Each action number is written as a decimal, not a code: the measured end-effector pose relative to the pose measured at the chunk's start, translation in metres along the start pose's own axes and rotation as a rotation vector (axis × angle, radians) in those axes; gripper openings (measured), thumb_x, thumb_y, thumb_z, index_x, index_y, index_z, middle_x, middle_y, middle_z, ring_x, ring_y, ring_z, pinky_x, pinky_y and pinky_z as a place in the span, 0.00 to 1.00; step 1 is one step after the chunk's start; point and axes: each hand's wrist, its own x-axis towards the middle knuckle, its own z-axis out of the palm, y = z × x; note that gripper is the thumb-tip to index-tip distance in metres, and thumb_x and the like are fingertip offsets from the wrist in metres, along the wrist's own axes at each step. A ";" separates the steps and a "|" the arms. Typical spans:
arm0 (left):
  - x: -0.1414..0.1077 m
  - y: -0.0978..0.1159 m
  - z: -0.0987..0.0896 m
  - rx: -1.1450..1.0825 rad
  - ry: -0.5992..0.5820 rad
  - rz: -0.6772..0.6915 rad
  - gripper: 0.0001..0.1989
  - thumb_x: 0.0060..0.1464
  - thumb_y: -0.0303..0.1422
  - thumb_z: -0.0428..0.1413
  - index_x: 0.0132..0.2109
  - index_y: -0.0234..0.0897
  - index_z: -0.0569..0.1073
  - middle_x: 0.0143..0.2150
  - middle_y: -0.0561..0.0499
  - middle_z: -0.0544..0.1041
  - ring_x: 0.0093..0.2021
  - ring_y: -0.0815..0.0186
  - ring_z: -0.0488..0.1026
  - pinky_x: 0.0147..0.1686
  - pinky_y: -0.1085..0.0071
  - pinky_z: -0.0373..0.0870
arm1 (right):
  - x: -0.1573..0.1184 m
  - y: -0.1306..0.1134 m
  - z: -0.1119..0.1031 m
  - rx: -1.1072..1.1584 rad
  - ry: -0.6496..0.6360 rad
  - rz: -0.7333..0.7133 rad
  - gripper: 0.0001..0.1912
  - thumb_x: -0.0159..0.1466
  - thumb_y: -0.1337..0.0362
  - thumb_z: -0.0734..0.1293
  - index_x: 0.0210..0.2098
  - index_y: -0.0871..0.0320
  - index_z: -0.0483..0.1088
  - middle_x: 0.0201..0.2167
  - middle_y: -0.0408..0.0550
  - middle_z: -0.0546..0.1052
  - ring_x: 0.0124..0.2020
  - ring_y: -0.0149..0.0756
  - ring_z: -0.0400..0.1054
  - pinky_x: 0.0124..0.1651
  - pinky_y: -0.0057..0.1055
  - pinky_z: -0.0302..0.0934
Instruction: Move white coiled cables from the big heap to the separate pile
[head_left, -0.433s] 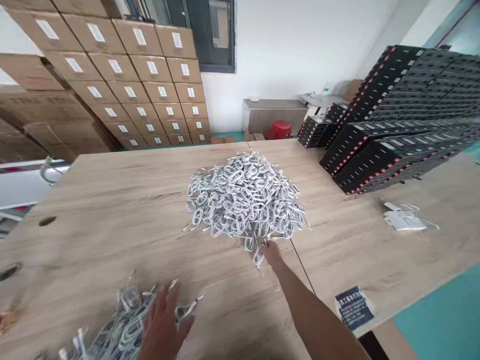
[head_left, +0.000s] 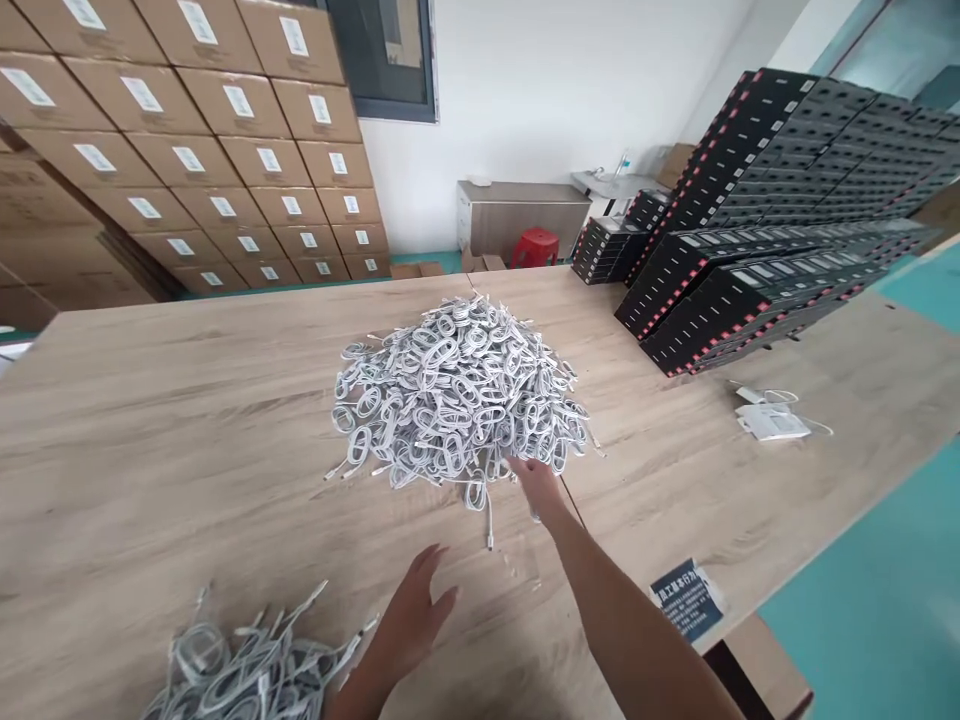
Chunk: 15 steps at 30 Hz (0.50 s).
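Reaching into the big pile of white cables (head_left: 457, 395) on the desk (head_left: 187, 420), the right hand (head_left: 534, 478) has fingers closing on one small coil. The left hand (head_left: 412, 620) lies flat and spread. The coils look light, soft and bendy; pinch one by its loop.

Two bare forearms come up from the bottom edge, no sleeves showing on either one. The left hand (head_left: 409, 622) is bare: no glove, no ring, no watch at the wrist. The right hand (head_left: 534, 478) is the same, ungloved, its long forearm uncovered all the way down to the frame's edge.
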 end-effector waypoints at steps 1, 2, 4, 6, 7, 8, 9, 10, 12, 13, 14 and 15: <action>0.002 0.002 0.001 -0.007 -0.007 -0.012 0.27 0.52 0.43 0.57 0.59 0.44 0.76 0.68 0.44 0.71 0.70 0.53 0.65 0.70 0.50 0.61 | 0.003 -0.012 0.009 -0.156 -0.020 -0.033 0.20 0.58 0.45 0.69 0.25 0.55 0.71 0.22 0.43 0.71 0.26 0.35 0.64 0.29 0.30 0.55; 0.003 0.003 0.001 -0.017 -0.013 -0.028 0.27 0.52 0.44 0.58 0.58 0.44 0.76 0.68 0.44 0.71 0.69 0.53 0.66 0.70 0.51 0.62 | 0.006 -0.022 0.017 -0.286 -0.049 -0.046 0.17 0.58 0.47 0.70 0.26 0.55 0.73 0.25 0.45 0.74 0.30 0.37 0.67 0.31 0.30 0.56; 0.000 0.006 0.001 -0.047 -0.022 -0.068 0.28 0.50 0.46 0.59 0.58 0.45 0.77 0.67 0.45 0.72 0.68 0.53 0.67 0.68 0.52 0.64 | 0.011 -0.037 0.026 -0.444 -0.110 -0.047 0.12 0.60 0.53 0.69 0.30 0.54 0.77 0.29 0.47 0.77 0.34 0.40 0.70 0.34 0.31 0.57; -0.007 0.008 -0.001 -0.095 -0.019 -0.118 0.29 0.49 0.48 0.59 0.58 0.45 0.76 0.66 0.44 0.73 0.68 0.51 0.68 0.66 0.52 0.67 | 0.012 -0.041 0.024 -0.520 -0.152 -0.036 0.09 0.61 0.59 0.67 0.33 0.54 0.80 0.32 0.49 0.79 0.36 0.42 0.72 0.35 0.32 0.58; -0.011 0.008 -0.002 -0.127 -0.014 -0.146 0.30 0.48 0.50 0.60 0.58 0.45 0.77 0.65 0.43 0.74 0.67 0.51 0.69 0.64 0.52 0.68 | 0.010 -0.040 0.018 -0.553 -0.162 -0.035 0.10 0.62 0.61 0.66 0.34 0.53 0.81 0.33 0.50 0.80 0.36 0.42 0.72 0.35 0.32 0.58; -0.014 0.009 -0.003 -0.164 -0.009 -0.174 0.31 0.47 0.51 0.60 0.57 0.44 0.77 0.64 0.42 0.75 0.66 0.49 0.70 0.62 0.52 0.70 | 0.008 -0.036 0.010 -0.593 -0.165 -0.038 0.11 0.63 0.62 0.65 0.34 0.53 0.81 0.34 0.51 0.81 0.37 0.42 0.73 0.35 0.32 0.58; -0.016 0.009 -0.003 -0.204 -0.006 -0.202 0.32 0.46 0.52 0.61 0.56 0.43 0.77 0.63 0.41 0.76 0.65 0.48 0.71 0.61 0.52 0.72 | 0.005 -0.031 0.000 -0.639 -0.165 -0.047 0.13 0.64 0.62 0.64 0.35 0.53 0.82 0.35 0.51 0.81 0.37 0.43 0.73 0.35 0.32 0.58; -0.018 0.010 -0.003 -0.246 -0.004 -0.227 0.33 0.44 0.54 0.61 0.54 0.42 0.78 0.61 0.39 0.78 0.63 0.47 0.73 0.59 0.52 0.73 | 0.000 -0.026 -0.010 -0.690 -0.159 -0.062 0.14 0.66 0.62 0.63 0.36 0.52 0.82 0.37 0.52 0.82 0.39 0.44 0.74 0.36 0.33 0.58; -0.018 0.013 -0.002 -0.324 -0.009 -0.267 0.35 0.40 0.57 0.63 0.51 0.40 0.79 0.58 0.38 0.80 0.59 0.45 0.76 0.57 0.51 0.74 | -0.011 -0.016 -0.033 -0.791 -0.138 -0.108 0.16 0.68 0.63 0.61 0.42 0.51 0.83 0.40 0.53 0.83 0.42 0.45 0.75 0.38 0.33 0.59; -0.017 0.016 -0.001 -0.358 -0.015 -0.279 0.35 0.38 0.58 0.64 0.49 0.40 0.80 0.57 0.37 0.80 0.58 0.44 0.76 0.57 0.51 0.74 | -0.018 -0.012 -0.044 -0.832 -0.123 -0.131 0.17 0.68 0.63 0.61 0.45 0.49 0.82 0.42 0.53 0.83 0.44 0.45 0.75 0.40 0.34 0.59; -0.016 0.019 0.000 -0.389 -0.022 -0.287 0.36 0.37 0.58 0.64 0.48 0.40 0.80 0.57 0.37 0.80 0.58 0.45 0.77 0.58 0.51 0.73 | -0.024 -0.008 -0.054 -0.857 -0.102 -0.153 0.18 0.69 0.63 0.60 0.48 0.48 0.82 0.44 0.52 0.83 0.46 0.46 0.76 0.42 0.34 0.60; -0.014 0.024 0.001 -0.415 -0.031 -0.291 0.35 0.37 0.58 0.65 0.48 0.40 0.80 0.57 0.37 0.80 0.58 0.45 0.76 0.59 0.51 0.72 | -0.031 -0.005 -0.064 -0.864 -0.077 -0.178 0.19 0.70 0.62 0.60 0.51 0.47 0.81 0.46 0.52 0.83 0.48 0.46 0.75 0.43 0.34 0.61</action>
